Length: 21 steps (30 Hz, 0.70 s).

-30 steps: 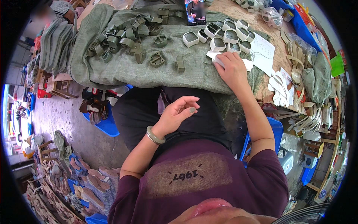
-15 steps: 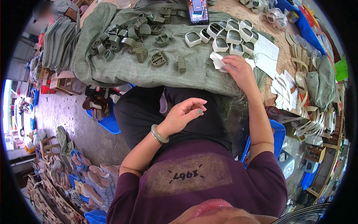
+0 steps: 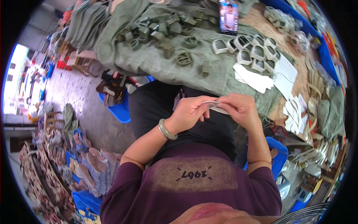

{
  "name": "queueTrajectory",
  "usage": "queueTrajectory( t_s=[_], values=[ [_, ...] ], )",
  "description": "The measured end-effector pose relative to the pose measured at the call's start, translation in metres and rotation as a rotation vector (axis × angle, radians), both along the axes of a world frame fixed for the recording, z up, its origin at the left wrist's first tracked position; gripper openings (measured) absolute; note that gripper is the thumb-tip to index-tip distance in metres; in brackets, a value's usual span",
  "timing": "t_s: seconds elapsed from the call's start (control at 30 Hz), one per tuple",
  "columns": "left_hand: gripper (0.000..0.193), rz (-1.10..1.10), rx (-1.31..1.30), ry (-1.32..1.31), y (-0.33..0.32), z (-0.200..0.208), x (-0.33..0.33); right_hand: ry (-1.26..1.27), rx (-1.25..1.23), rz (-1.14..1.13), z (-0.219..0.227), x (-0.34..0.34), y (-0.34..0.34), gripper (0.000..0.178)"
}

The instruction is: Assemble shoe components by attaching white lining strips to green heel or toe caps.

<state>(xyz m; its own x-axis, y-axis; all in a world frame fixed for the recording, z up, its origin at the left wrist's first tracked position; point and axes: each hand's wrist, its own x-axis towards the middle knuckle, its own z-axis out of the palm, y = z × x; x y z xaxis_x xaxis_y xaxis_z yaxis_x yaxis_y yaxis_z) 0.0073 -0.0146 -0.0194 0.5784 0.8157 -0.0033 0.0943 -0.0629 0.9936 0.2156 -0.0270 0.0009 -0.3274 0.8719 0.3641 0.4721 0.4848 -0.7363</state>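
Over my lap, a thin white strip (image 3: 220, 109) is stretched between my two hands. My left hand (image 3: 189, 114), with a pale bangle at the wrist, pinches one end of it. The other end is between the fingers of my right hand (image 3: 241, 109); those fingers partly hide it. Just beyond the right hand, a small stack of flat white strips (image 3: 254, 79) rests on the green woven sheet (image 3: 130, 67). Behind the stack sits a cluster of white-rimmed, dark-centred block-like pieces (image 3: 258, 52).
Grey-green hollow blocks (image 3: 164, 30) lie heaped at the far left of the sheet. A lit phone (image 3: 228, 18) stands at the back. Written paper (image 3: 286, 76) and loose white offcuts (image 3: 294, 114) are on the right. Blue bins (image 3: 276, 155) flank my legs.
My right hand has left the white strips and come back over my lap with one. My left hand has closed on it too. The whole view has shifted.
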Motion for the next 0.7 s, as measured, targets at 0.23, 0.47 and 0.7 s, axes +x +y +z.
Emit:
queueTrajectory(
  t_s=[0.23, 0.47, 0.7],
  values=[
    [0.03, 0.178, -0.072, -0.286, -0.014, 0.031, -0.008, 1.497, -0.125, 0.214, -0.034, -0.001, 0.016, 0.073],
    [0.022, -0.027, -0.062, -0.162, 0.009, 0.013, -0.012, 0.814, -0.023, 0.159, -0.048, -0.042, 0.022, 0.043],
    [0.02, 0.624, 0.534, 0.121, 0.11, -0.023, -0.099, 0.873, -0.133, -0.123, -0.062, -0.012, 0.033, 0.036]
  ],
)
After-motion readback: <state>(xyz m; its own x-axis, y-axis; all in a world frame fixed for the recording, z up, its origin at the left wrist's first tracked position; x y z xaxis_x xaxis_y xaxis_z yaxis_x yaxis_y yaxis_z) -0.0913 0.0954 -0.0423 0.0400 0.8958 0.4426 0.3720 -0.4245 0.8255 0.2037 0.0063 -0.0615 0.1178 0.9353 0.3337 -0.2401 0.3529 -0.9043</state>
